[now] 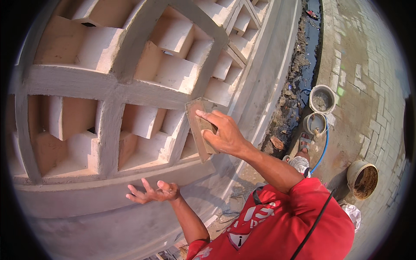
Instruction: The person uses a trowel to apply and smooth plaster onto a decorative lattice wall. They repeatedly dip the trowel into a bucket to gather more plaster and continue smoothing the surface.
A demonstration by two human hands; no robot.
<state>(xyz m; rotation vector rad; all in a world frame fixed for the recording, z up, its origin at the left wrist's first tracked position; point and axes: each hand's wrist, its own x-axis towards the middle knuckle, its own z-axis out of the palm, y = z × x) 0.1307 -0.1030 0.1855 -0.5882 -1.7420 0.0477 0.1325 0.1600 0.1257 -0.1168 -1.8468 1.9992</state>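
My right hand (pixel 223 133) is closed around the handle of a flat plastering float (pixel 197 141). The float lies against the grey plastered strip at a corner of the openwork wall (pixel 69 81), and its long edge is tilted. Below and to the left of it, my left hand (pixel 152 192) hovers in front of the wall's lower ledge (pixel 108 182), fingers apart and palm turned up, with nothing in it. Pinkish stepped blocks (pixel 175 71) fill the wall's square openings, framed by grey plaster bands.
A ditch with dark water (pixel 310 56) and rubble runs beside the wall. Past it, a grey-filled bucket (pixel 322 99) and a smaller bucket (pixel 316 124) stand near my foot (pixel 304 143). A blue hose (pixel 323 151) curves there. A brown-stained bucket (pixel 363 180) sits on the paving (pixel 370 86).
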